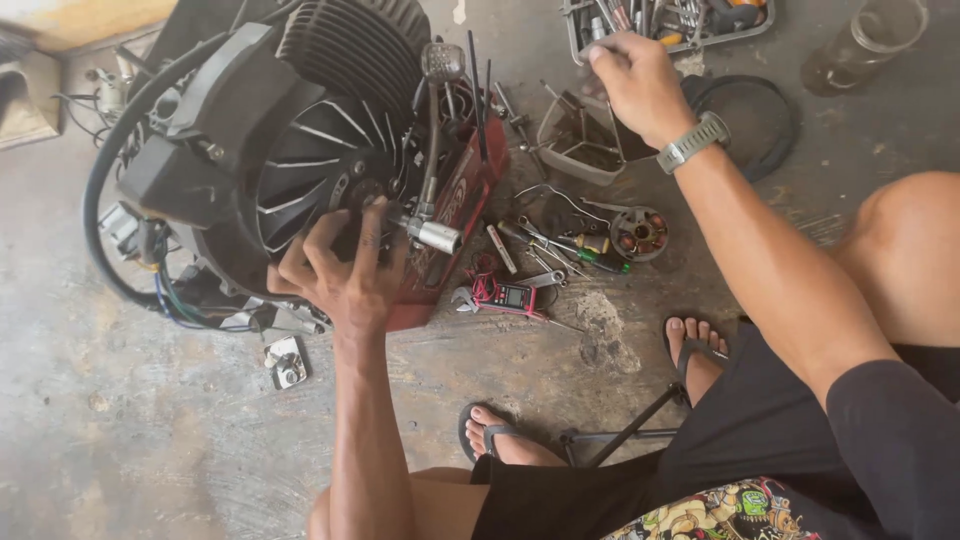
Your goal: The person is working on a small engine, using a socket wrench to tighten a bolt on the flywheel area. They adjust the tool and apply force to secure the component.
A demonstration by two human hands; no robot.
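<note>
A black engine with a finned fan cover (300,150) lies on the concrete floor at the upper left. My left hand (345,265) grips a socket wrench (432,232) at the middle of the fan cover; its metal handle rises to a round head above. My right hand (635,80), with a grey watch on the wrist, reaches over a grey tool tray (665,30) at the top, fingers curled down. What the fingers hold, if anything, is hidden.
A red box (455,215) lies beside the engine. Loose wrenches, a screwdriver, a small meter (512,295) and a round stator part (638,232) are scattered on the floor. A small open bin (580,140), a black cable loop and a glass jar (865,45) lie further back.
</note>
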